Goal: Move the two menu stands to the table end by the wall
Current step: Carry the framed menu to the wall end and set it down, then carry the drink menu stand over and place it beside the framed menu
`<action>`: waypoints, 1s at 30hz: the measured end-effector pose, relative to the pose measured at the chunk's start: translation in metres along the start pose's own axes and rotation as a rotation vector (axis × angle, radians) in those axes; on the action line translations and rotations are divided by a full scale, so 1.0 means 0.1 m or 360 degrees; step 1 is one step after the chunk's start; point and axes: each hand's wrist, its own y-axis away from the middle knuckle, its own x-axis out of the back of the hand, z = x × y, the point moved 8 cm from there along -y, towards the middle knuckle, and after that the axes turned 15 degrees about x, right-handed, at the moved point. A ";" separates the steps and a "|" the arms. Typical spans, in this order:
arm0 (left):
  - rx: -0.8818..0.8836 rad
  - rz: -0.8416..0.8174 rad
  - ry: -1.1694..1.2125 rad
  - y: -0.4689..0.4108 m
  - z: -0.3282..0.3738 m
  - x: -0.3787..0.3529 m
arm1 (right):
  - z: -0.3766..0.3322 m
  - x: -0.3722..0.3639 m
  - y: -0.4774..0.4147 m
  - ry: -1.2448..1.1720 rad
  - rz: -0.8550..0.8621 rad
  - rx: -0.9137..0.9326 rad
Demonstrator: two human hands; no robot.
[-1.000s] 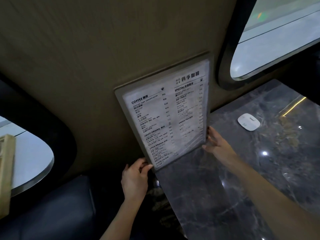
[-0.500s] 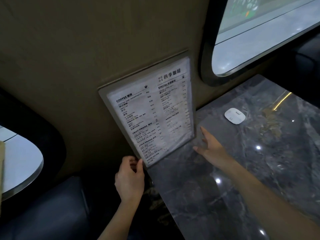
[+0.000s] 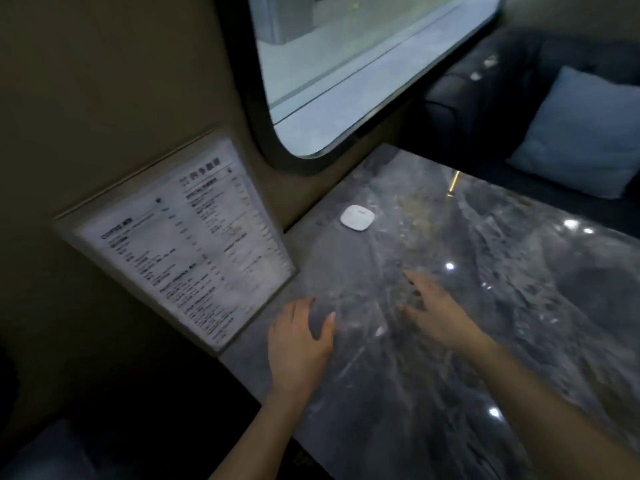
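One menu stand (image 3: 180, 244), a clear frame with a white printed sheet, stands upright at the table end against the beige wall (image 3: 114, 98). I see only this one stand. My left hand (image 3: 299, 337) hovers over the dark marble table (image 3: 450, 341), just right of the stand's near corner, fingers apart and holding nothing. My right hand (image 3: 438, 310) is further right over the table, fingers spread and empty too. Neither hand touches the stand.
A small white rounded device (image 3: 357, 218) lies on the table near the wall. A rounded window (image 3: 363, 64) is above the table end. A dark sofa with a light blue cushion (image 3: 581, 133) is across the table at right. Another dark seat is at lower left.
Both hands have let go of the menu stand and pulled back over the table. The view has swung right, so the stand now sits further left in view.
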 end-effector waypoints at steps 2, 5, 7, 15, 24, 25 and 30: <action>-0.0128 -0.0114 -0.0037 0.10 0.24 -0.25 | 0.15 0.24 0.28 0.0060 0.0052 -0.0070; -0.0316 -0.0276 -0.0052 0.30 0.60 -0.60 | 0.36 0.60 0.77 0.0102 0.0242 -0.0225; -0.0421 -0.0358 -0.0063 0.48 0.83 -0.81 | 0.48 0.82 1.11 0.0142 0.0352 -0.0297; -0.0773 -0.0858 -0.0029 1.44 1.55 -1.59 | 0.81 1.40 2.59 0.0283 0.0620 -0.0660; -0.1067 -0.1239 -0.0001 2.60 2.12 -2.19 | 1.15 1.76 4.28 0.0284 0.0930 -0.1203; -0.1114 -0.1236 -0.0001 2.72 2.18 -2.24 | 1.18 1.81 4.46 0.0277 0.0976 -0.1237; -0.1151 -0.1299 -0.0088 3.17 2.36 -2.54 | 1.39 2.05 5.26 0.0344 0.1172 -0.1447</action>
